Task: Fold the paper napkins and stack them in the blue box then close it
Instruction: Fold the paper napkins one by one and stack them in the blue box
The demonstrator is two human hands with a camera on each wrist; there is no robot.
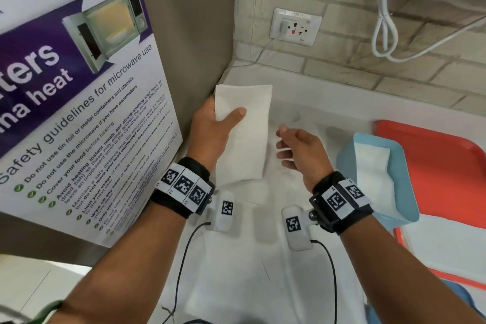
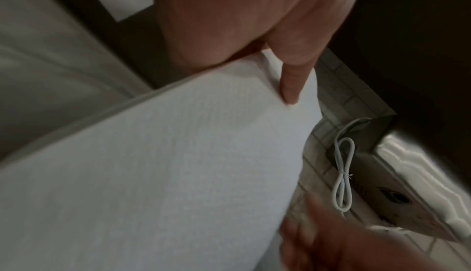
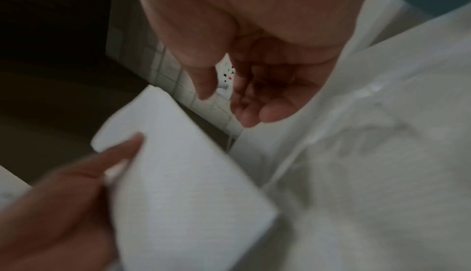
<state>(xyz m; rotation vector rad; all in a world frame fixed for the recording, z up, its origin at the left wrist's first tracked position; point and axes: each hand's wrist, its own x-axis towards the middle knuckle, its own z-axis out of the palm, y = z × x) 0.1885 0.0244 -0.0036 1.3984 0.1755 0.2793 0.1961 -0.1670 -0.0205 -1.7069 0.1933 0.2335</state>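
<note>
While the left hand (image 1: 210,126) pinches a folded white paper napkin (image 1: 244,134) above the white counter (image 1: 328,102), the right hand (image 1: 299,150) hovers just beside it, holding nothing.

The left thumb lies across the napkin's near face with the fingers behind it, and the napkin hangs as a long rectangle; the right fingers are loosely curled and slightly apart, close to the napkin's right edge but not touching it. To the right, the light blue rectangular plastic box (image 1: 405,163) stands open on a red-orange plastic tray (image 1: 434,155) with white napkins (image 1: 373,166) inside. More white paper (image 1: 236,271) lies spread on the counter below the wrists.
</note>
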